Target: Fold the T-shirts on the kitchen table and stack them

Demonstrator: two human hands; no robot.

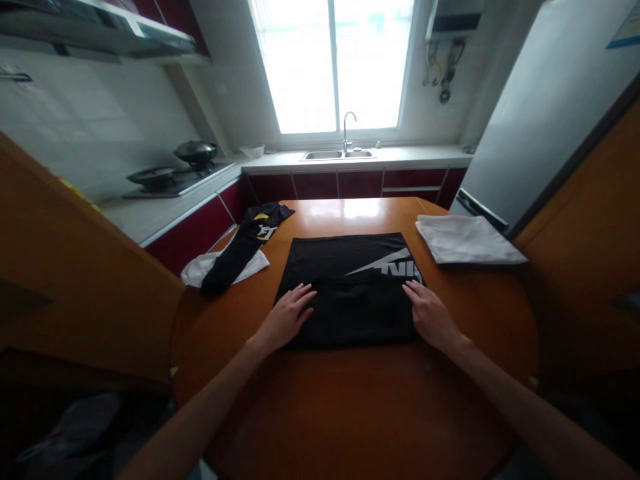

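A black shirt (345, 307) with a pale printed logo lies on the wooden table in front of me, its near part folded over toward the print. My left hand (290, 313) rests on the left edge of that fold, fingers stretched out over the fabric. At the opposite edge, my right hand (427, 310) touches the cloth with its fingertips, the fingers extended. Neither hand grips anything. Part of the logo's right end is close to my right fingertips.
On the round wooden table (350, 400), a crumpled black garment (240, 250) lies over a white cloth (197, 270) at left. A folded white cloth (465, 239) sits at right. Beyond are a sink (323, 155), a stove with pans (196, 152) and a fridge (545, 100).
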